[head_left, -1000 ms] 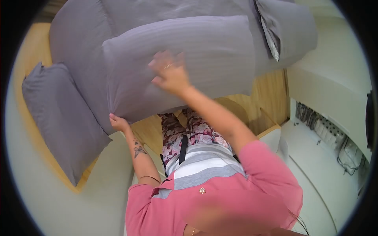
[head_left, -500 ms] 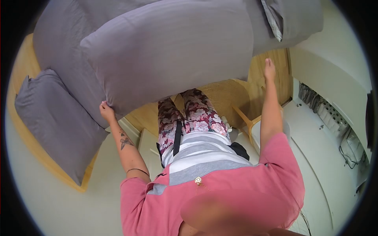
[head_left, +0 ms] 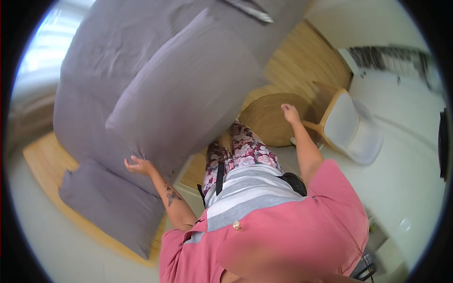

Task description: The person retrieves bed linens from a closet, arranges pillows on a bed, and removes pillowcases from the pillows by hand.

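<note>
In the head view, we have a large grey pillow (head_left: 184,80) lying aslant across the near side of the grey-covered bed (head_left: 104,52), its near side reaching over the edge toward our floral trousers (head_left: 255,148).

Our left hand (head_left: 139,166) is at the pillow's lower left end, where the cloth puckers. Its fingers are loosely parted and pinch nothing that we can see; whether they touch the cloth, we cannot tell.

Our right hand (head_left: 290,113) is well apart from the pillow, held out above the round woven rug (head_left: 264,120). Its fingers sit close together and partly bent, with nothing visible in them; how tightly they close, we cannot tell.

A smaller grey pillow (head_left: 113,207) lies to the left, beyond our left forearm, partly over the pale wooden ledge (head_left: 45,162). To the right, a pale chair (head_left: 340,120) with wooden legs stands near the rug on the wooden floor (head_left: 302,54). At the top, a light-edged piece of cloth (head_left: 252,10) lies on the bed.
</note>
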Motion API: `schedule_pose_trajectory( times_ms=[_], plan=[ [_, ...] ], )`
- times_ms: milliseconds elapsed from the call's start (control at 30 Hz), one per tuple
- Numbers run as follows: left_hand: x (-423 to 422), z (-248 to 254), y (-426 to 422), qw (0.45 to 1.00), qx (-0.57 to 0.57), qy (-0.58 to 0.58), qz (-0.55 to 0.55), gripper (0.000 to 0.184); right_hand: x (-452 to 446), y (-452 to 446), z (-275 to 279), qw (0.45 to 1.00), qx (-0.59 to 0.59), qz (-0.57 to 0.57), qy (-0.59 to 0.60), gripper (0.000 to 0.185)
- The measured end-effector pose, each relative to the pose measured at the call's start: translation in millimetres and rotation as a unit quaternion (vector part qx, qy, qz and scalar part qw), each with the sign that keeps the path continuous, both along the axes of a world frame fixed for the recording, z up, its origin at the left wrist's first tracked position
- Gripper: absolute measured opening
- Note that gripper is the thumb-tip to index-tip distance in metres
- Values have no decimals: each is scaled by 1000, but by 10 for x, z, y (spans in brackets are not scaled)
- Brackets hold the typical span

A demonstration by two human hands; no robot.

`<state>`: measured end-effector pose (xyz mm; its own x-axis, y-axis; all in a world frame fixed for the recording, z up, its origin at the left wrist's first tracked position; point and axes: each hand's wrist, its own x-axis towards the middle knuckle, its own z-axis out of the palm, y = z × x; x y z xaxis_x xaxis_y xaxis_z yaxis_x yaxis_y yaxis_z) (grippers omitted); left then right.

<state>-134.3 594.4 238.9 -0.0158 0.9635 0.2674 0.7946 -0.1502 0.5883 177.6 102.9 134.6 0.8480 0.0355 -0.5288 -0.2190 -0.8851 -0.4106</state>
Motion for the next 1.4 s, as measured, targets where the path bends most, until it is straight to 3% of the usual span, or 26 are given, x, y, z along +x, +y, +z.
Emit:
schedule_pose_trajectory(
  times_ms=[67,200,267,333,367,400,433,467,500,567,633,700,767,833,900,933,1000,1067,1133,1167,1233,1300,1367,1400],
  plan=[
    [342,303,-38,994,68,3,-83,45,-252,-349,190,999,0,-48,25,35],
    [945,860,-513,962,98,-9,-256,46,-773,-873,510,988,-15,-156,-9,33],
    [1297,1102,-754,913,116,61,-387,46,-1036,-1146,564,972,39,-220,70,31],
    [1478,1272,-975,885,98,75,-449,45,-1484,-1353,671,967,13,-248,58,30],
    [1529,1296,-1049,865,76,105,-484,45,-1767,-1440,637,980,-23,-180,85,31],
    [1605,1340,-1138,845,76,107,-518,45,-2184,-1508,548,984,-53,-119,120,31],
    [1617,1280,-1197,832,49,99,-543,44,-2528,-1608,89,973,-88,3,214,35],
    [1650,1352,-1321,814,28,99,-572,44,-2865,-1560,273,970,-70,-35,231,35],
    [1682,1413,-1460,791,29,108,-602,44,-3059,-1506,583,943,-6,-84,323,36],
    [1774,1426,-1744,741,-42,111,-661,42,-3143,-1437,1222,861,105,-193,458,41],
    [1907,1332,-1815,622,-49,160,-765,37,-3256,-1245,1403,839,162,-231,466,42],
    [1975,844,-1361,460,-150,232,-844,31,-3253,-663,1576,816,207,-268,469,43],
    [2178,514,-1201,344,-283,374,-813,30,-3008,-371,2026,779,244,-344,463,48],
    [2428,339,-1239,380,-421,448,-691,29,-3137,-513,1461,786,254,-328,457,48],
    [2730,278,-1412,470,-511,431,-577,29,-3102,-803,1442,792,254,-313,460,48],
    [2894,301,-1587,506,-531,404,-547,28,-2997,-1011,1582,761,285,-343,472,47],
    [3288,344,-1948,541,-552,336,-538,28,-2700,-1344,1709,734,314,-368,477,46],
    [3602,582,-2288,533,-567,286,-559,27,-2480,-1496,1673,739,283,-460,402,43],
    [3906,761,-2546,503,-574,236,-602,27,-2324,-1790,620,897,155,-236,340,41],
    [4043,799,-2628,480,-563,237,-630,28,-2049,-1940,734,904,162,-279,279,37],
    [4283,794,-2747,486,-556,254,-625,26,-1337,-2103,1056,864,234,-409,177,28],
    [4506,649,-2701,488,-557,237,-629,24,-566,-2224,1081,866,274,-399,127,23],
    [4741,396,-2518,455,-635,184,-597,26,259,-2379,1025,868,332,-359,90,21],
    [4871,125,-2326,442,-527,265,-675,23,709,-2425,1032,873,331,-351,77,21]
  ],
)
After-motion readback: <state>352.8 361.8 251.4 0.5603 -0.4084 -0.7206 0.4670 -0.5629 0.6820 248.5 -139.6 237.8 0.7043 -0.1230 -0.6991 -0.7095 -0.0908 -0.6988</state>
